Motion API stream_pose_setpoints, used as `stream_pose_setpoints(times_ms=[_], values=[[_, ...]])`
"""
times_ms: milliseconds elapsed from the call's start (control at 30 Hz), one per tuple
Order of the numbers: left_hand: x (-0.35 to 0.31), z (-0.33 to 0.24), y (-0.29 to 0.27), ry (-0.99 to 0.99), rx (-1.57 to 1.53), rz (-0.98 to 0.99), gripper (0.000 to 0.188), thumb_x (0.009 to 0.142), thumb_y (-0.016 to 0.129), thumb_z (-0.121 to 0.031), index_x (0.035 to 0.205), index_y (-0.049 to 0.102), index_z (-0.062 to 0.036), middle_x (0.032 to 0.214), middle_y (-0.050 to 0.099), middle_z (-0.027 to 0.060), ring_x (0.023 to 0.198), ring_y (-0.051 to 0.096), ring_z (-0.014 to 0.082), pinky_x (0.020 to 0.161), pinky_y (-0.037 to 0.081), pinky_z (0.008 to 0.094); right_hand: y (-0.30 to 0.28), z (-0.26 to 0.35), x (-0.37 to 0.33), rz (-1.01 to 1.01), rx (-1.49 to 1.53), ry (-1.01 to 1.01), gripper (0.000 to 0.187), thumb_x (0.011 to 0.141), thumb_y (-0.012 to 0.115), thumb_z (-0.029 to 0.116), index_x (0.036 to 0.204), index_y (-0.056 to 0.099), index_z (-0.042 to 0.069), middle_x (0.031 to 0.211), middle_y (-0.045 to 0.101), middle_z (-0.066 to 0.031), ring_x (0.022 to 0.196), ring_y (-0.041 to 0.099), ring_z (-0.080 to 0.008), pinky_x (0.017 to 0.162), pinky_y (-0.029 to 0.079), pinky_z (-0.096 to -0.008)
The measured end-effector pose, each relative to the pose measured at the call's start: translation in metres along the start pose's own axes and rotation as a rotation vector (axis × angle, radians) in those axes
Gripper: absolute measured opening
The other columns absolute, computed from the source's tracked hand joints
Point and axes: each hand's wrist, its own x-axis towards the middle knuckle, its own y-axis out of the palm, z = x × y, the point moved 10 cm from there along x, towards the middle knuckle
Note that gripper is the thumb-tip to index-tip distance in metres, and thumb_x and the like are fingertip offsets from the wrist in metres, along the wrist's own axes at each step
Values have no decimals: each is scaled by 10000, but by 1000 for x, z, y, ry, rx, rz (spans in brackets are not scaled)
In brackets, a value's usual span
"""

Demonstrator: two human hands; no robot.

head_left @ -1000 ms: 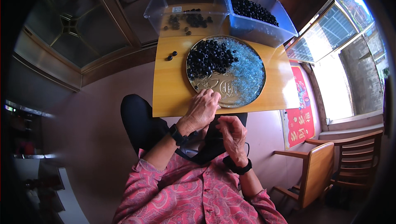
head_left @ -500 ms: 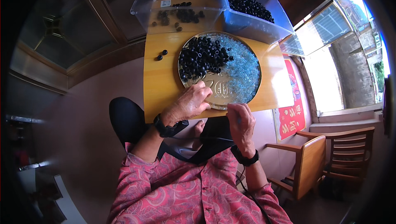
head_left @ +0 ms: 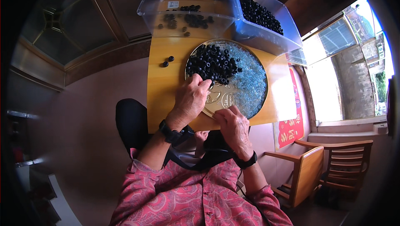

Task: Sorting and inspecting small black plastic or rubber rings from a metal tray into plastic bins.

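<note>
A round metal tray with a raised pattern lies on the wooden table. Small black ring-shaped pieces are heaped on its left half. Tiny clear-blue pieces cover the right half. My left hand is closed in a pinch at the lower left edge of the black heap; what sits between its fingertips, if anything, is hidden. At the tray's near rim my right hand is closed, thumb and forefinger together. Whatever it may hold is too small to make out.
Behind the tray stand two clear plastic bins: the left bin has some black pieces, the right bin many more. Two loose black pieces lie left of the tray. Wooden chairs stand at the right, below a bright window.
My left hand has moved up to the black heap's edge. My right hand has shifted left along the tray's near rim. The whole view has shifted slightly.
</note>
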Motion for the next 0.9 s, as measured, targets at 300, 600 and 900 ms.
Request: stream_pose_setpoints(times_ms=[300, 600, 900], values=[[-3, -3, 8, -17, 72, 20, 133, 805, 687, -109, 870, 583, -58, 901, 547, 126, 870, 582, 309, 744, 498, 415, 5, -5, 0, 74, -155, 12, 141, 865, 656, 221, 841, 682, 85, 855, 608, -113, 737, 639, -337, 643, 496, -445], [-10, 5, 8, -22, 5, -80, 162, 779, 669, -64, 898, 558, -63, 876, 550, 121, 860, 583, 301, 732, 501, 407, 7, -6, -2, 91, -217, -32, 118, 853, 624, 160, 855, 591, 47, 827, 579, -152, 722, 632, -345, 626, 492, -462], [-28, -4, -4, -47, -448, -126, 370, 798, 680, 49, 1156, 617, -17, 967, 571, 64, 762, 633, 134, 671, 573, 264, -4, -17, -5, -40, -111, 10, 87, 845, 627, 122, 862, 580, 50, 836, 588, -161, 695, 613, -375, 602, 487, -476]])
